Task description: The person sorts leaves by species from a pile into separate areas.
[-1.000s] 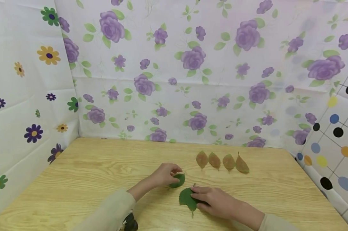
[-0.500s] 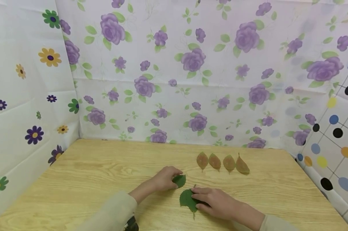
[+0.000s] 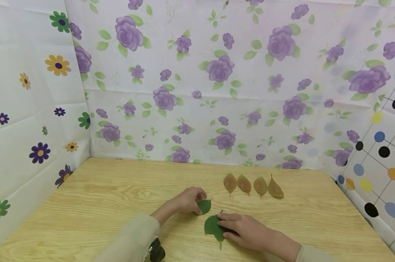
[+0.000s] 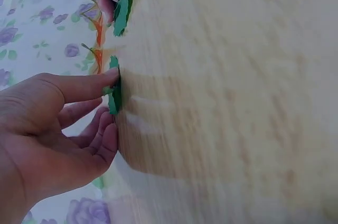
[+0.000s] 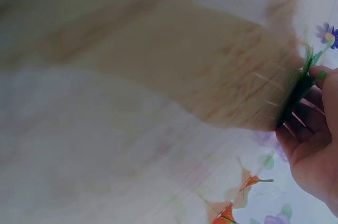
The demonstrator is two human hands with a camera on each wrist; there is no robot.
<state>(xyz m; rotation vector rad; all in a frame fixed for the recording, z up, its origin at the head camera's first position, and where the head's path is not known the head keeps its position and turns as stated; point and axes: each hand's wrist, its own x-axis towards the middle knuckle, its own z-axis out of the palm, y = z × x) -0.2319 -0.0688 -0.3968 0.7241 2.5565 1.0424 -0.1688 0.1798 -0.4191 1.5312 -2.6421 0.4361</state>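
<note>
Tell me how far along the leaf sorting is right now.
Looks done: four brownish leaves lie in a row at the back of the table. In hand: the left hand pinches a small green leaf; the right hand rests flat on a larger green leaf. Left, probably: placing these two green leaves.

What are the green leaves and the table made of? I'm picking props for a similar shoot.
The two green leaves, the small leaf and the large leaf, look thin and matte, with toothed edges; whether real or fake, the pictures cannot settle. The table shows a pale wood grain with a smooth, slightly glossy finish, possibly a laminate rather than solid wood.
</note>
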